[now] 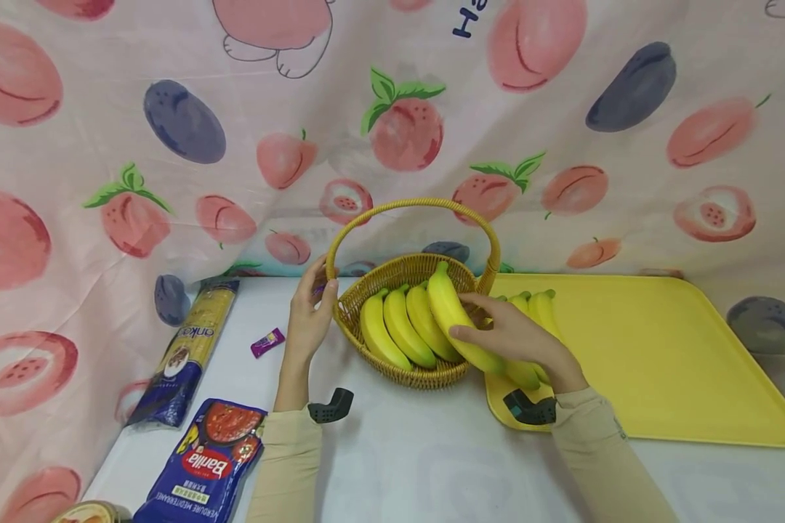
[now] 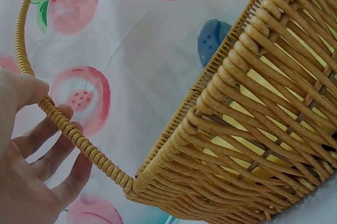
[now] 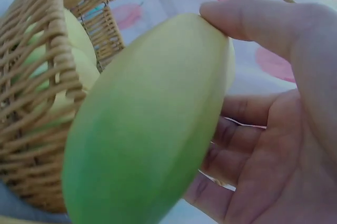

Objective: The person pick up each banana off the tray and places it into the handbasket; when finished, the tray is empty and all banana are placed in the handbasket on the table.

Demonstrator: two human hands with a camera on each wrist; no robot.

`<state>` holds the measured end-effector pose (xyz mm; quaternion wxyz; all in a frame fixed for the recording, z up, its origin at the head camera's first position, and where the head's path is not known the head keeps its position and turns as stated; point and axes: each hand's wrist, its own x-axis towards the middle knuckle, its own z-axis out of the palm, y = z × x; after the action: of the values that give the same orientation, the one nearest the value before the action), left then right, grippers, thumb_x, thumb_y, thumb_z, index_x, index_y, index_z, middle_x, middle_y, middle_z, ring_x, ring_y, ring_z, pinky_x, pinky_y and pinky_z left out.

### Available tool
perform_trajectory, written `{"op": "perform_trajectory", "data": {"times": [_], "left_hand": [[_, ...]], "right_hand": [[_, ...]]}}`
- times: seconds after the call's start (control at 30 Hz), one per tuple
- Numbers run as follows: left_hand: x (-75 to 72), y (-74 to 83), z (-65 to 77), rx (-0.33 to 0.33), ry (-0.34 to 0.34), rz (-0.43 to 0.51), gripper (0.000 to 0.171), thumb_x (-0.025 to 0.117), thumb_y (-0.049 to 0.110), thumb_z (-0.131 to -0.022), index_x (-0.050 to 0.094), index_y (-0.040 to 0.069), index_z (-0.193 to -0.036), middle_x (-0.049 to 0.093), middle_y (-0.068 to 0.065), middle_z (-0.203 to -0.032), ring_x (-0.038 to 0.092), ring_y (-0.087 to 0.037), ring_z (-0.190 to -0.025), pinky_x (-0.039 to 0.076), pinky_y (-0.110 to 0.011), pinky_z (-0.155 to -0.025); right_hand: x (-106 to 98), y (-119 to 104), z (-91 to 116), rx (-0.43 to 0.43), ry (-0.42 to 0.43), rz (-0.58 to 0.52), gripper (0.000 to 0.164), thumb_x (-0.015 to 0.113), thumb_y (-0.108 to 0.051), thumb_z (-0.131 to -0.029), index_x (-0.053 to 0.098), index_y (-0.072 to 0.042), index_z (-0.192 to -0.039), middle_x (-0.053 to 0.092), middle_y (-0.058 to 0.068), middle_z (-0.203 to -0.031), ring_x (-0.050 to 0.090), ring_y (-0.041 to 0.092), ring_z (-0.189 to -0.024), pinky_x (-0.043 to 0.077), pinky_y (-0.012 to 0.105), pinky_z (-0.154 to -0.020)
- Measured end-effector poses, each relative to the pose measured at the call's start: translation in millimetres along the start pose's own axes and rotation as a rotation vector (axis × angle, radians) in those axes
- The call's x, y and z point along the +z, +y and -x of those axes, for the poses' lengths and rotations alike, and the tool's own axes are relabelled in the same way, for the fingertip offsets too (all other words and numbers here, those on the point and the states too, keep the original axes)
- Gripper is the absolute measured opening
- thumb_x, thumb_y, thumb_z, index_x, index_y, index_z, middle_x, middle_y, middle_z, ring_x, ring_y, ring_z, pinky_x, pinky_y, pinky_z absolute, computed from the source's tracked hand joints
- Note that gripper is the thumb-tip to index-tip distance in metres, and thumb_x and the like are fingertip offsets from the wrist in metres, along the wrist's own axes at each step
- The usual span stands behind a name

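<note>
A wicker basket point(image 1: 402, 375) with a tall arched handle point(image 1: 425, 203) stands mid-table, several bananas point(image 1: 397, 323) lying side by side inside. My left hand point(image 1: 310, 319) grips the handle's left side near the rim; in the left wrist view, thumb and fingers point(image 2: 55, 155) sit around the woven handle point(image 2: 84, 145). With my right hand point(image 1: 513, 338) I hold one banana point(image 1: 454, 312), tilted over the basket's right rim. The right wrist view shows that banana point(image 3: 152, 113) close up, between the thumb and the fingers point(image 3: 237, 145).
Right of the basket lies a yellow tray point(image 1: 661, 356), more bananas point(image 1: 544, 312) on its left end. On the left are a pasta bag point(image 1: 186, 349), a blue Barilla pouch point(image 1: 203, 465), a small purple packet point(image 1: 267, 342) and a jar lid point(image 1: 88, 513). A fruit-print cloth point(image 1: 392, 138) hangs behind.
</note>
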<state>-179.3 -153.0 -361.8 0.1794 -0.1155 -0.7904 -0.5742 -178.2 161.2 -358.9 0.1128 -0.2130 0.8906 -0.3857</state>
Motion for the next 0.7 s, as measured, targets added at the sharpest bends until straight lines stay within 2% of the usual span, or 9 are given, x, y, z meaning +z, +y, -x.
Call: {"op": "perform_trajectory", "data": {"times": [0.1, 0.27, 0.33, 0.57, 0.7], "left_hand": [[0.1, 0.3, 0.3, -0.003, 0.001, -0.008, 0.044, 0.047, 0.009, -0.098, 0.04, 0.004, -0.141, 0.054, -0.025, -0.126, 0.051, -0.035, -0.119, 0.043, -0.052, -0.102], [-0.4, 1.8, 0.3, -0.009, 0.001, -0.013, 0.044, 0.047, 0.009, -0.098, 0.039, 0.004, -0.142, 0.054, -0.024, -0.127, 0.051, -0.035, -0.12, 0.043, -0.051, -0.102], [-0.9, 2.4, 0.1, -0.014, -0.001, -0.012, 0.044, 0.047, 0.01, -0.098, 0.039, 0.005, -0.142, 0.054, -0.023, -0.128, 0.051, -0.034, -0.121, 0.043, -0.051, -0.102], [-1.9, 2.1, -0.2, -0.027, -0.008, -0.013, 0.045, 0.048, 0.011, -0.098, 0.039, 0.005, -0.142, 0.054, -0.021, -0.128, 0.051, -0.032, -0.12, 0.044, -0.048, -0.102], [-1.4, 2.9, 0.2, -0.031, -0.013, -0.009, 0.044, 0.047, 0.01, -0.099, 0.039, 0.005, -0.142, 0.053, -0.022, -0.128, 0.051, -0.033, -0.12, 0.044, -0.048, -0.102]], "right_hand": [[1.0, -2.9, -10.1, 0.033, -0.026, -0.021, 0.072, 0.061, -0.053, -0.086, 0.041, -0.012, -0.141, 0.059, 0.005, -0.119, 0.055, 0.02, -0.106, 0.048, 0.037, -0.09], [2.9, -11.3, -26.0, 0.067, -0.055, -0.028, 0.073, 0.061, -0.054, -0.085, 0.041, -0.011, -0.141, 0.057, 0.007, -0.123, 0.055, 0.022, -0.106, 0.047, 0.038, -0.09], [3.7, -15.3, -31.5, 0.072, -0.064, -0.008, 0.072, 0.061, -0.054, -0.086, 0.041, -0.011, -0.141, 0.057, 0.007, -0.122, 0.055, 0.022, -0.103, 0.048, 0.037, -0.088], [8.5, -27.8, -49.1, 0.083, -0.114, 0.018, 0.074, 0.061, -0.054, -0.085, 0.041, -0.009, -0.141, 0.057, 0.008, -0.122, 0.056, 0.022, -0.108, 0.048, 0.039, -0.092], [14.6, -32.7, -59.2, 0.07, -0.138, 0.071, 0.073, 0.06, -0.052, -0.086, 0.041, -0.007, -0.141, 0.06, 0.009, -0.119, 0.057, 0.02, -0.105, 0.048, 0.037, -0.09]]}}
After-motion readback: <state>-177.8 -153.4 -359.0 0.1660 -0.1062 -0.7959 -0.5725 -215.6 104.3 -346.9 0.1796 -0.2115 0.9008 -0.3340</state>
